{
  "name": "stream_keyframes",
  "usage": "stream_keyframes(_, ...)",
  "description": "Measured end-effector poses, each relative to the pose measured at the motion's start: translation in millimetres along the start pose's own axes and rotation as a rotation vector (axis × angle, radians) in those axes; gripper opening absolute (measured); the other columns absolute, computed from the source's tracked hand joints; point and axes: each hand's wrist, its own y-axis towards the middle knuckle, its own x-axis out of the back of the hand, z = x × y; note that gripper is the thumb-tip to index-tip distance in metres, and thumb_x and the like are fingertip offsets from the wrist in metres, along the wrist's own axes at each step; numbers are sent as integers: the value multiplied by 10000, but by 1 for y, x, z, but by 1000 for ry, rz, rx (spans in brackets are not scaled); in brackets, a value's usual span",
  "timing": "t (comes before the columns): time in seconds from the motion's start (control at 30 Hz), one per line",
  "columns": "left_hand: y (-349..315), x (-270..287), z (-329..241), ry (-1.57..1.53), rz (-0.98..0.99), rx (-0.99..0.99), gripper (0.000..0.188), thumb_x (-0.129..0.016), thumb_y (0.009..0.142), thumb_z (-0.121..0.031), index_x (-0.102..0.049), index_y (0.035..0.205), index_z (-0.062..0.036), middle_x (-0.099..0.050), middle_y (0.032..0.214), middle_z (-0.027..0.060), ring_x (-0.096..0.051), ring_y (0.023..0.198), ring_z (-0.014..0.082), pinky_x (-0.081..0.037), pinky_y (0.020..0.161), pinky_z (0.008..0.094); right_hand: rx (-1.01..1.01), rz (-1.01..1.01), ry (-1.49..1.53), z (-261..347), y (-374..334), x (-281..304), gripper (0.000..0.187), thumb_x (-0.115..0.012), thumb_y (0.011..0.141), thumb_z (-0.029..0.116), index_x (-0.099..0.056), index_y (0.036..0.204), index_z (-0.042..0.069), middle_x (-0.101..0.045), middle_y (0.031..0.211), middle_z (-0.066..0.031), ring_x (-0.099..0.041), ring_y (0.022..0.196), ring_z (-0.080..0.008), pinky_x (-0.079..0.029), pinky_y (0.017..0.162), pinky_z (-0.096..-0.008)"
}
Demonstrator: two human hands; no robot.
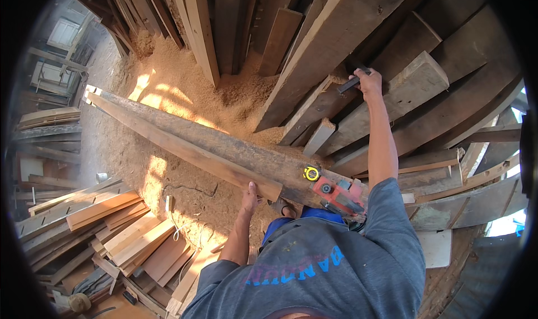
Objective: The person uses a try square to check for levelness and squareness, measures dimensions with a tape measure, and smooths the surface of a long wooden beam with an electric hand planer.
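Note:
My left hand (250, 198) closes on the near edge of a long brown wooden board (185, 146), close to its right end. The board lies along a long, dusty workbench plank (235, 149) running from upper left to lower right. Stretched out to the upper right, my right hand (369, 84) grips a dark, bar-shaped tool (348, 85) over leaning timbers; its exact kind is unclear. A yellow tape measure (310, 174) rests on the plank to the right of the board's end. Beside it sits a red electric planer (337, 192), partly hidden by my body.
Thick beams (336, 44) lean across the top and right. Sawdust (168, 83) is heaped beyond the bench. Stacked cut boards (140, 235) fill the lower left, with a thin white cord (177, 230) among them.

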Motion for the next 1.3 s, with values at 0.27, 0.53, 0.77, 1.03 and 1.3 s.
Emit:
stream_keyframes(0.27,0,17,14,3,-42,38,706,-440,1008,-650,-478,1376,-49,-637,1160,140,-660,962,267,-564,797,438,-168,-129,-98,-23,-16,-66,343,-575,1029,325,-529,1173,16,-677,997,-146,-728,901,-298,-549,731,-540)
stream_keyframes(0.53,-1,2,6,-4,5,30,787,-428,965,-735,-493,1388,-74,-627,1224,151,-633,1044,298,-539,893,495,-22,-187,-461,-75,15,-19,388,-594,1014,418,-574,1191,73,-627,879,-67,-638,687,-182,-532,553,-362)
stream_keyframes(0.77,-1,0,5,-15,6,37,799,-402,966,-745,-446,1420,-89,-614,1233,156,-624,1052,311,-539,897,501,-348,-49,151,-72,-10,-10,331,-644,998,378,-561,1116,80,-594,814,-22,-576,600,-122,-492,504,-312)
stream_keyframes(1.03,3,0,10,-19,16,24,799,-404,965,-745,-391,1458,-117,-577,1301,159,-607,1096,323,-531,904,521,-419,-145,153,-67,-3,-12,267,-695,965,361,-575,927,126,-583,765,-11,-562,596,-139,-486,547,-326)
stream_keyframes(1.3,6,-2,14,-36,-4,35,799,-400,965,-747,-361,1477,-135,-565,1349,145,-601,1146,332,-515,929,532,-515,-102,430,-80,14,0,190,-677,968,265,-575,917,114,-577,721,-8,-570,568,-157,-494,538,-367)
